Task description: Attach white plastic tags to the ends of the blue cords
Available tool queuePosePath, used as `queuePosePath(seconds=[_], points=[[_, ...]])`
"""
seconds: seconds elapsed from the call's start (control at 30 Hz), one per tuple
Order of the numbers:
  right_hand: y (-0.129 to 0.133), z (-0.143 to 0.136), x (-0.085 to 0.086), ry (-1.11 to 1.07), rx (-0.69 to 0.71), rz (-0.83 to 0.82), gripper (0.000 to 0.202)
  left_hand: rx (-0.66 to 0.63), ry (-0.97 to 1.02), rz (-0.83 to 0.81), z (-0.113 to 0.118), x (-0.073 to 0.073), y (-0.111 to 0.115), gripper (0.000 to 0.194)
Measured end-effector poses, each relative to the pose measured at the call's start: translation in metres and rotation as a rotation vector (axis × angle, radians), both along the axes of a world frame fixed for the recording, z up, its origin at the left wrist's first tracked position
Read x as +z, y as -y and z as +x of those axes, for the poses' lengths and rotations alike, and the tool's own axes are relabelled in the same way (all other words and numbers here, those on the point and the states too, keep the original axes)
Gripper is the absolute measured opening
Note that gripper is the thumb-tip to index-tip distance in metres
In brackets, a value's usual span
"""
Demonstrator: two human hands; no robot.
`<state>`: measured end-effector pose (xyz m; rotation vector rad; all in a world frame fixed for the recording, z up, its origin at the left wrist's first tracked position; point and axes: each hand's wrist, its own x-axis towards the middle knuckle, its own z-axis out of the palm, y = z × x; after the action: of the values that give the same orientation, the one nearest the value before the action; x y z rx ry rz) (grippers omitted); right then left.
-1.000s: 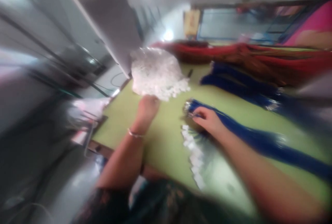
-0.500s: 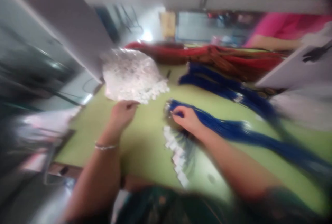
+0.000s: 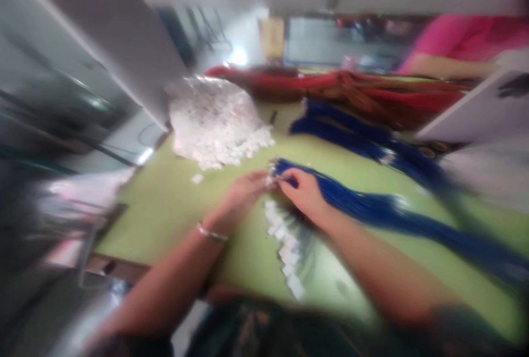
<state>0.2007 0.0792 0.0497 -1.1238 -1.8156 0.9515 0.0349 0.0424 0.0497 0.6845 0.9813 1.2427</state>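
My left hand [image 3: 248, 189], a bracelet at its wrist, is closed in a pinch on a small white connector [image 3: 270, 180]. Its fingertips meet those of my right hand [image 3: 305, 190], which pinches the end of a blue wire; the exact contact is blurred. Under and behind the right hand a bundle of blue wires [image 3: 367, 205] stretches across the green table [image 3: 161, 208] to the right. Just below the hands, white connectors with wires attached [image 3: 287, 249] lie in a slanting row. A clear bag [image 3: 210, 101] spills a heap of white connectors [image 3: 231, 145] beyond my left hand.
One loose connector [image 3: 197, 179] lies apart from the heap. More blue wire bundles [image 3: 343, 128] and red and brown wires [image 3: 343, 90] lie farther back. A person in a pink top [image 3: 458, 43] is at the far right, behind a pale panel [image 3: 463, 101].
My left hand has moved right, from the edge of the connector heap to the fingertips of my right hand. The right hand has stayed nearly in place. A loose connector now shows on the table.
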Motion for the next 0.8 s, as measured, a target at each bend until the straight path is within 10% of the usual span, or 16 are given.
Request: queuePosePath(seconds=[0.8], points=[[0.0005, 0.0029, 0.0019, 0.13, 0.028, -0.01, 0.007, -0.031, -0.166, -0.049, -0.0046, -0.0094, -0.0003, 0.031]])
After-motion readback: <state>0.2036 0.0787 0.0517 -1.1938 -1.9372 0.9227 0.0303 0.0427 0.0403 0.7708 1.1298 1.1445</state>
